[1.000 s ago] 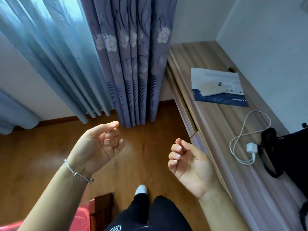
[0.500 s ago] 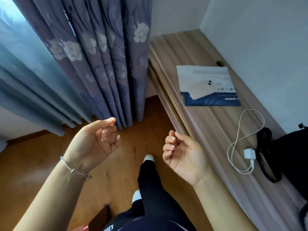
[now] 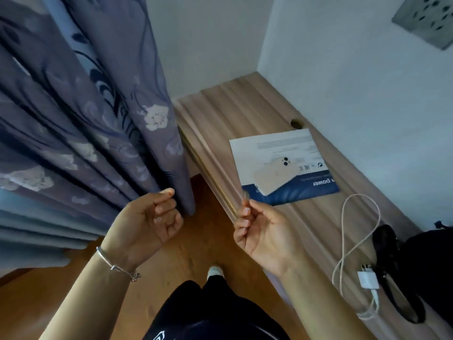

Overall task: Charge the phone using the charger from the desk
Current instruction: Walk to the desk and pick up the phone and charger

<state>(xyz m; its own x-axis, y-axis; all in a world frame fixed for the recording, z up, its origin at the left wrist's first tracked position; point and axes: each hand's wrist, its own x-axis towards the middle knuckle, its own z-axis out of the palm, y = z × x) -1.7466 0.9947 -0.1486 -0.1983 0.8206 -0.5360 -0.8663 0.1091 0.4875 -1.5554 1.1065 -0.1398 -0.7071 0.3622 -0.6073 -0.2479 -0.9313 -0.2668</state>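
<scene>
A pale phone [image 3: 275, 176] lies face down on a white and blue booklet [image 3: 282, 153] on the wooden desk [image 3: 235, 111]. A white charger plug [image 3: 367, 279] with its looped cable [image 3: 353, 241] rests on the desk at the right, near a black bag. My left hand [image 3: 147, 222] hovers palm up over the floor, fingers loosely curled and holding nothing. My right hand [image 3: 262, 231] hovers at the desk's front edge, fingers loosely curled, also holding nothing. Both hands are apart from the phone and the charger.
A purple flowered curtain [image 3: 110, 114] hangs at the left beside the desk's end. A black bag with a strap [image 3: 402, 266] sits at the right edge. A grey wall plate [image 3: 426, 18] with holes is high on the right wall. A cable hole [image 3: 296, 123] is in the desk.
The view has swung right and closer to the desk. Both hands have moved up and forward, and the right hand now reaches the desk's edge.
</scene>
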